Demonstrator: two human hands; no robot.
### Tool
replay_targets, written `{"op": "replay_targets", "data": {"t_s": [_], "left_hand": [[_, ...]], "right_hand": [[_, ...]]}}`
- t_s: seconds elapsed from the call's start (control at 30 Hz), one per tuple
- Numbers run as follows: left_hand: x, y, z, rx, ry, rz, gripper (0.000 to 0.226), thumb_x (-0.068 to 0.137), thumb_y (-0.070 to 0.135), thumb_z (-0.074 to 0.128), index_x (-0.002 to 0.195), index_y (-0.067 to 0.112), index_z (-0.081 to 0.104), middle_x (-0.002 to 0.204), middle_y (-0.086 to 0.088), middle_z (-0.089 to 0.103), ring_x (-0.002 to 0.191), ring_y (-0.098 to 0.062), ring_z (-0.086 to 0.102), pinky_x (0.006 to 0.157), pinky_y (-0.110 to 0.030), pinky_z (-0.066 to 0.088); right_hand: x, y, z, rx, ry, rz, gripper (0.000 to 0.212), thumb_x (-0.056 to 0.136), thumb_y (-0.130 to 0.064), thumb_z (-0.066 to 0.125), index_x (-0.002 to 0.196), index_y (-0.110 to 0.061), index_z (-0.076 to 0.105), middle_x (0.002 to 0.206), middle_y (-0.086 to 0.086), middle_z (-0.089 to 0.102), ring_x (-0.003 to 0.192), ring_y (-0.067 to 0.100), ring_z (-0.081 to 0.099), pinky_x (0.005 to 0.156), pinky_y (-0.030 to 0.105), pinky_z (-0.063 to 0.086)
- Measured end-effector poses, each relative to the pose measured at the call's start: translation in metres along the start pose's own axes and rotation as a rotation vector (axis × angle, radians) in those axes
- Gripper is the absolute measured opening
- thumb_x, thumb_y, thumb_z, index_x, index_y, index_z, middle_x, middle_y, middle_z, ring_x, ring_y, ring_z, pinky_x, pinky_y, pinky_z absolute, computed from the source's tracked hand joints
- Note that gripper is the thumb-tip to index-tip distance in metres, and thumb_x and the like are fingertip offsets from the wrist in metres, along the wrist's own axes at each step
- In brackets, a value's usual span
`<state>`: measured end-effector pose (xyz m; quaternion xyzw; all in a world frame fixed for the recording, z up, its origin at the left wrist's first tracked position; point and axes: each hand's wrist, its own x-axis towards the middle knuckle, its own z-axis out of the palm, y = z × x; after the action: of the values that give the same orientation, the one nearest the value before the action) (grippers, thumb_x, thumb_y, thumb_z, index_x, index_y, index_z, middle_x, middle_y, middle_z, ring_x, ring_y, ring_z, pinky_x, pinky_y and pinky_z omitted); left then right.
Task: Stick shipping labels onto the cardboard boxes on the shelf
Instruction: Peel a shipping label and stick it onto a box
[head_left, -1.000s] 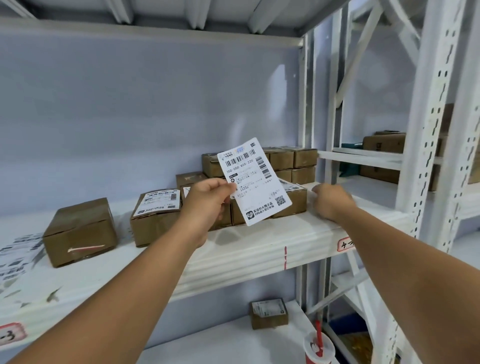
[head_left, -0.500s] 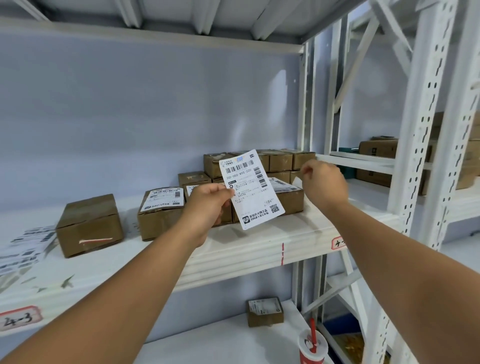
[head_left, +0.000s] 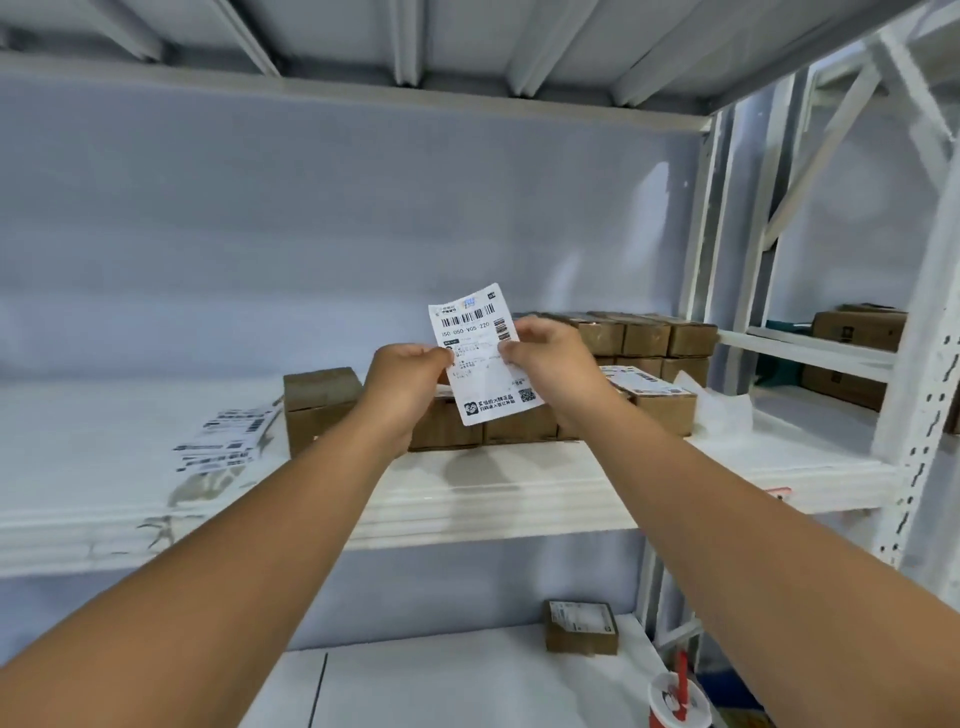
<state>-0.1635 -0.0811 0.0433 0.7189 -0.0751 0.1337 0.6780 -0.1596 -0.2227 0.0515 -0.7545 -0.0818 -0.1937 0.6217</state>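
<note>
**Label Now Held in Both Hands**

A second ago only the left hand was clamped on the label. Its right edge has since been taken by the right hand, brought over from the shelf. Peeling of the backing is judged to come next. Both arms are stretched forward, each hand pinched on a side edge. The label is held upright in the air before the boxes.

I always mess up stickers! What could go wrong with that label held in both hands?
The left hand and right hand pinch the label in mid-air, so it might curl and stick to itself or go on crooked. It could also land on the labelled box instead of the plain box.
</note>
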Motion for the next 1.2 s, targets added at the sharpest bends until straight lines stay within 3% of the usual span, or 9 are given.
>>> {"op": "replay_targets", "data": {"t_s": [0.1, 0.2, 0.27, 0.37, 0.47, 0.63, 0.77, 0.97, 1.2], "left_hand": [[0.005, -0.001, -0.033, 0.061, 0.052, 0.017, 0.014, 0.092, 0.015, 0.055, 0.088, 0.007, 0.067, 0.094, -0.004, 0.068, 0.048, -0.002, 0.045, 0.042, -0.014, 0.035], [0.018, -0.010, -0.065, 0.120, 0.106, 0.021, 0.020, 0.088, 0.024, 0.059, 0.084, 0.009, 0.071, 0.095, -0.002, 0.073, 0.075, -0.015, 0.064, 0.066, -0.023, 0.048], [0.027, -0.016, -0.084, 0.169, 0.180, 0.017, 0.023, 0.085, 0.026, 0.057, 0.080, 0.009, 0.072, 0.091, -0.002, 0.074, 0.085, -0.021, 0.064, 0.077, -0.030, 0.046], [0.033, -0.032, -0.108, 0.354, 0.299, 0.070, 0.023, 0.088, 0.024, 0.050, 0.078, 0.015, 0.069, 0.094, -0.001, 0.070, 0.093, -0.025, 0.062, 0.074, -0.029, 0.042], [0.035, -0.059, -0.114, 0.735, 0.145, 0.201, 0.024, 0.089, 0.039, 0.053, 0.103, 0.028, 0.070, 0.108, 0.003, 0.069, 0.102, -0.022, 0.060, 0.084, -0.030, 0.048], [0.051, -0.091, -0.122, 1.035, -0.022, 0.474, 0.043, 0.084, 0.036, 0.064, 0.126, 0.026, 0.059, 0.131, 0.002, 0.056, 0.121, -0.023, 0.047, 0.102, -0.033, 0.038], [0.058, -0.098, -0.137, 0.887, -0.093, 0.553, 0.038, 0.086, 0.021, 0.063, 0.124, 0.023, 0.060, 0.128, 0.003, 0.057, 0.121, -0.019, 0.046, 0.103, -0.024, 0.031], [0.055, -0.097, -0.136, 0.741, -0.225, 0.559, 0.033, 0.091, 0.016, 0.057, 0.124, 0.022, 0.056, 0.125, 0.008, 0.054, 0.111, -0.004, 0.046, 0.086, 0.004, 0.024], [0.050, -0.088, -0.138, 0.397, 0.041, 0.316, 0.033, 0.096, 0.038, 0.043, 0.125, 0.025, 0.041, 0.109, 0.009, 0.058, 0.095, -0.003, 0.055, 0.066, 0.000, 0.037]], "right_hand": [[0.002, -0.006, 0.033, 0.029, -0.001, 0.022, 0.017, 0.095, -0.003, 0.052, 0.103, -0.012, 0.063, 0.096, 0.003, 0.069, 0.069, 0.014, 0.066, 0.046, 0.021, 0.051], [0.005, -0.014, 0.063, 0.018, -0.013, 0.020, 0.018, 0.095, -0.004, 0.051, 0.103, -0.016, 0.063, 0.100, 0.005, 0.070, 0.077, 0.021, 0.069, 0.061, 0.035, 0.059], [0.010, -0.016, 0.080, -0.028, 0.024, 0.004, 0.020, 0.095, -0.006, 0.052, 0.091, -0.022, 0.063, 0.097, 0.003, 0.070, 0.080, 0.023, 0.070, 0.067, 0.039, 0.059], [0.021, -0.015, 0.101, 0.053, 0.161, 0.015, 0.030, 0.093, -0.004, 0.048, 0.074, -0.026, 0.058, 0.088, 0.001, 0.069, 0.078, 0.024, 0.068, 0.068, 0.040, 0.058], [0.030, -0.012, 0.117, 0.243, 0.187, 0.084, 0.032, 0.092, 0.001, 0.043, 0.077, -0.022, 0.059, 0.082, -0.002, 0.067, 0.074, 0.021, 0.067, 0.060, 0.035, 0.058], [0.046, -0.006, 0.146, 0.322, 0.113, 0.115, 0.029, 0.091, 0.003, 0.044, 0.077, -0.017, 0.060, 0.083, 0.002, 0.068, 0.079, 0.026, 0.066, 0.077, 0.048, 0.055], [0.056, 0.002, 0.160, 0.331, 0.050, 0.103, 0.026, 0.092, 0.002, 0.047, 0.081, -0.017, 0.061, 0.085, 0.003, 0.069, 0.072, 0.020, 0.067, 0.070, 0.037, 0.057], [0.060, 0.021, 0.167, 0.321, 0.154, 0.056, 0.030, 0.087, 0.003, 0.048, 0.084, -0.025, 0.061, 0.091, 0.004, 0.072, 0.089, 0.028, 0.069, 0.086, 0.050, 0.054], [0.058, 0.031, 0.167, 0.383, 0.099, 0.017, 0.034, 0.091, 0.006, 0.048, 0.105, -0.022, 0.060, 0.109, 0.005, 0.068, 0.091, 0.019, 0.069, 0.074, 0.033, 0.057]]}}
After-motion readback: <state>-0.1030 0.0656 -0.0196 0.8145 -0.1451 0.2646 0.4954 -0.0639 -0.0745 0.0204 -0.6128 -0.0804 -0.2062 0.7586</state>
